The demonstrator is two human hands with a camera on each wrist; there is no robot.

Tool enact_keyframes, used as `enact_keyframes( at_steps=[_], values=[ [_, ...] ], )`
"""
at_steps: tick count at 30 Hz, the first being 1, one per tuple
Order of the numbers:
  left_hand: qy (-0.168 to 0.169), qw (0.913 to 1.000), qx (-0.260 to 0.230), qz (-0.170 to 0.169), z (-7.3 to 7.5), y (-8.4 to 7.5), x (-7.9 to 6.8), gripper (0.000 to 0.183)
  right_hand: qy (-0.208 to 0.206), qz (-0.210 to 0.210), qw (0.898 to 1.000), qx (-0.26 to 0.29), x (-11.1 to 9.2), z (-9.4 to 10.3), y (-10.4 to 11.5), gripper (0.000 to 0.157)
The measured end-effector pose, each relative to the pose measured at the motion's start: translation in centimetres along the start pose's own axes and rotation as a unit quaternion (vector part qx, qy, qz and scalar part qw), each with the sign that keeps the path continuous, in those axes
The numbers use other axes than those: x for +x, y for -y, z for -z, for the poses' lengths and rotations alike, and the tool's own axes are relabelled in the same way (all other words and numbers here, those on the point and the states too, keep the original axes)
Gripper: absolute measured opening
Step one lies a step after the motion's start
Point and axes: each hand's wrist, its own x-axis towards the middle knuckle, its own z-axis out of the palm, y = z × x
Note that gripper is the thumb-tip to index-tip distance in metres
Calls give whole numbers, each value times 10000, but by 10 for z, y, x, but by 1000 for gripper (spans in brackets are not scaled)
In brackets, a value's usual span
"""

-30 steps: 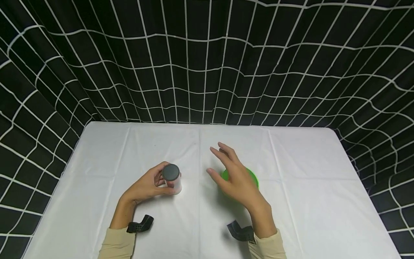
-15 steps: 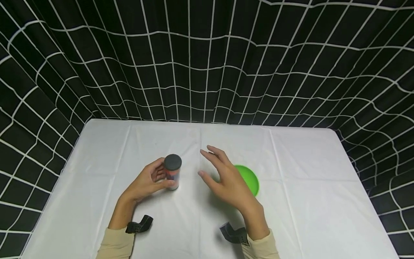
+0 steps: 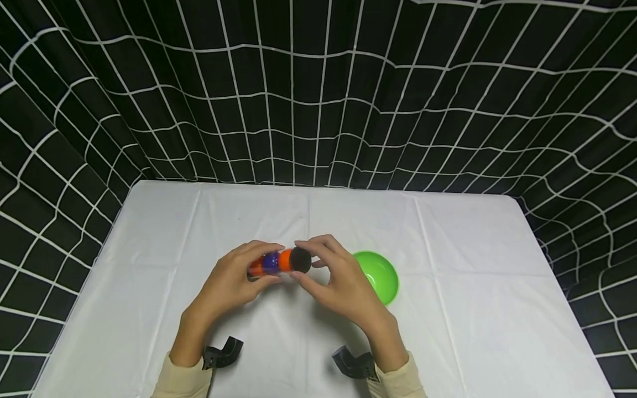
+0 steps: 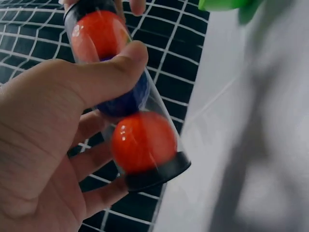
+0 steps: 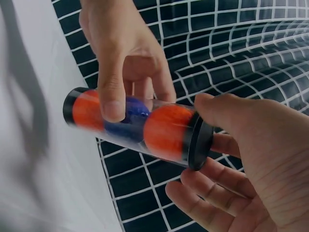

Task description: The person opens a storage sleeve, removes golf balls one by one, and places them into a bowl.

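Observation:
A clear ball tube (image 3: pixel 271 263) with black end caps is held tilted over the table, holding two orange balls and a blue ball (image 5: pixel 133 118) between them. My left hand (image 3: pixel 231 279) grips its middle, the thumb (image 4: pixel 113 75) lying across the plastic and the fingers behind. At the tube's right end, my right hand (image 3: pixel 343 282) has its thumb and fingers around the black cap (image 5: pixel 199 142). In the right wrist view, that thumb presses on the cap's edge, and the other fingers curve beneath it. A green bowl (image 3: pixel 390 282) sits just right of my right hand, partly covered by it.
A white cloth (image 3: pixel 473 309) with fold creases covers the table. Black curtain with white netting (image 3: pixel 318 110) rises behind the far edge and along both sides. Black camera mounts (image 3: pixel 223 354) sit on both wrists.
My left hand has tipped the tube from upright to nearly lying, its cap toward the right. My right hand has come left from over the bowl and taken hold of that cap.

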Motion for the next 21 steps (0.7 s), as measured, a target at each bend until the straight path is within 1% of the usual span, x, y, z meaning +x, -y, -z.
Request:
enact_keyframes(
  at_steps=[3,7,10,14,18,21],
  values=[
    [-133,9995,252,-96,2,-4,0,54,0,-12,9999,128,0,0,0,47],
    [-256,9982,502,-219,4,-8,-2,53,-29,-54,9986,522,0,0,-2,41],
    [-308,9973,571,-344,7,-10,-3,52,-145,123,9966,804,-1,-1,-3,39],
    [-469,9946,717,-585,10,-12,-5,53,-289,293,9944,974,-1,-1,-4,39],
    [-627,9908,908,-789,11,-13,-6,54,-261,125,9942,1037,-2,0,-3,40],
    [-670,9893,997,-829,11,-14,-6,55,-185,-25,9941,1066,-1,1,-1,42]
  ],
)
